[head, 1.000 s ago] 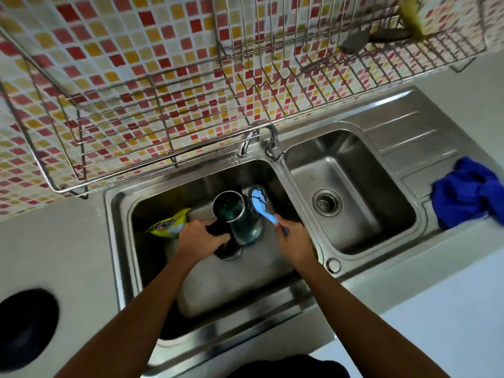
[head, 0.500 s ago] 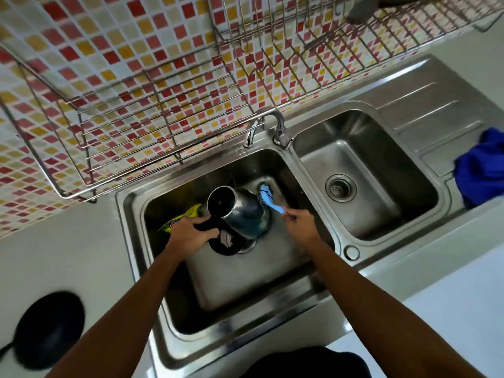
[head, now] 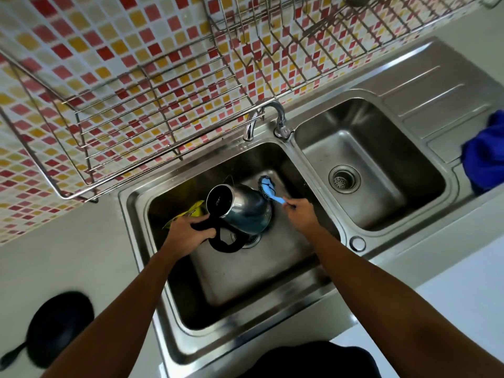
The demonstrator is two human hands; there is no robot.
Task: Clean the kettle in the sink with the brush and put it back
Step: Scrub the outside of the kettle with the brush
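Note:
A steel kettle (head: pixel 242 207) with a black handle hangs tilted over the left sink basin (head: pixel 245 271), its open mouth turned up and to the left. My left hand (head: pixel 188 231) is closed around the black handle. My right hand (head: pixel 300 212) grips the light blue brush (head: pixel 268 188) by its handle. The brush head rests against the kettle's right side, near the basin's back wall.
A yellow packet (head: pixel 188 214) lies in the left basin behind my left hand. The tap (head: pixel 268 118) stands at the back between the basins. The right basin (head: pixel 368 165) has a drain. A blue cloth (head: pixel 485 156) lies on the drainboard. A black pan (head: pixel 58 327) sits at left.
The kettle has tipped further so its mouth points left. The brush stays against its right side. The camera view has shifted, moving the sink rightward and upward in frame.

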